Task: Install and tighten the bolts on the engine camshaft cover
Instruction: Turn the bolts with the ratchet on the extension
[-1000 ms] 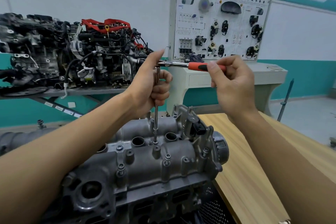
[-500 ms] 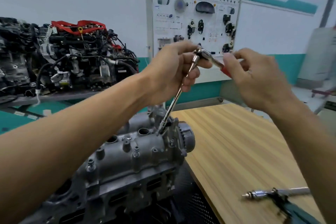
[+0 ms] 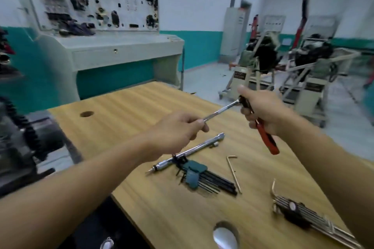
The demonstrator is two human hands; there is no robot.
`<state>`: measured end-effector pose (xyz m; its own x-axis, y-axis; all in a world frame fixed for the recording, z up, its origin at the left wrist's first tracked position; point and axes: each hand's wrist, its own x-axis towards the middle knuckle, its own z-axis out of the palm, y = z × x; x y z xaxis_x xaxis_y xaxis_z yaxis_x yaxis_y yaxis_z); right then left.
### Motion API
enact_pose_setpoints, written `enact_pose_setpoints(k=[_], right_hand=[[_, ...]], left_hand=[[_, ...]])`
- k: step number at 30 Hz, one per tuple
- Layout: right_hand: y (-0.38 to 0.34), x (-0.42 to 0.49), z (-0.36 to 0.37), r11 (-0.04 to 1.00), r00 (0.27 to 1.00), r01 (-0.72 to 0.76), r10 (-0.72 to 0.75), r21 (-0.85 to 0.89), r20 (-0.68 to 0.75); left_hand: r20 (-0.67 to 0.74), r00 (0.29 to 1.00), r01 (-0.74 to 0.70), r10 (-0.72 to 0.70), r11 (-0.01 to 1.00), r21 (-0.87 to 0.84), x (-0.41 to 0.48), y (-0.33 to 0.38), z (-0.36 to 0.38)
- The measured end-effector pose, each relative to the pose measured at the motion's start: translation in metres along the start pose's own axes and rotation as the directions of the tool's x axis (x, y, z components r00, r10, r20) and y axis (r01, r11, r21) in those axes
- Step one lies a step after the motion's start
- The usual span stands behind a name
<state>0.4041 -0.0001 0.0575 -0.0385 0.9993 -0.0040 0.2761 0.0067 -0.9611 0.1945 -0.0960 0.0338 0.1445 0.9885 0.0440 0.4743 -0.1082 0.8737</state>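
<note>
Midair over the wooden table [image 3: 141, 97], well in from its far and near edges, with bare boards beneath and open floor off to the right. Left hand [image 3: 174, 133] curled round the lower end of the extension bar [image 3: 220, 111]; right hand [image 3: 263, 109] clamped on the ratchet [image 3: 266, 137] just behind its head, red grip jutting out below the palm. Hands apart, joined only by the tool. Long axis of the bar rising from lower left to upper right, away from the body, with the red handle slanting down and rightward from the head, roughly square to the bar. Clear of everything lying on the table. Below: a second chrome bar [image 3: 194, 150]; a teal holder [image 3: 195, 172] against it, packed with black hex keys [image 3: 218, 184]; one loose hex key [image 3: 233, 172] just beside; and, nearer the right edge, a black holder [image 3: 297, 216] carrying silver hex keys [image 3: 334, 230]. Round hole [image 3: 86, 114] cut through the top at far left, second hole [image 3: 225, 234] at the near edge. Engine [image 3: 18, 137] off the table's left edge, dark and blurred — cover and bolts impossible to make out.
</note>
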Motion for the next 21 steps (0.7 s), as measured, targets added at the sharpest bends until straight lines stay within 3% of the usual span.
enact_pose_setpoints(k=[4, 7, 15, 21], right_hand=[[0.05, -0.006, -0.014, 0.975, 0.961, -0.219, 0.222, -0.036, 0.166], [0.073, -0.014, -0.01, 0.975, 0.951, -0.219, 0.221, -0.037, 0.218], [0.094, 0.0, -0.013, 0.957, 0.933, -0.287, 0.289, -0.043, 0.213], [0.098, 0.017, -0.035, 0.941, 0.932, -0.337, 0.336, -0.021, 0.132]], left_hand=[[0.063, 0.998, -0.052, 0.032, 0.935, 0.351, 0.019, -0.032, 0.039], [0.114, 0.993, -0.057, 0.017, 0.929, 0.364, 0.026, -0.049, 0.061], [0.068, 0.997, -0.061, 0.037, 0.917, 0.393, 0.031, -0.074, 0.085], [0.023, 0.999, -0.052, 0.046, 0.893, 0.447, 0.058, -0.064, 0.091]])
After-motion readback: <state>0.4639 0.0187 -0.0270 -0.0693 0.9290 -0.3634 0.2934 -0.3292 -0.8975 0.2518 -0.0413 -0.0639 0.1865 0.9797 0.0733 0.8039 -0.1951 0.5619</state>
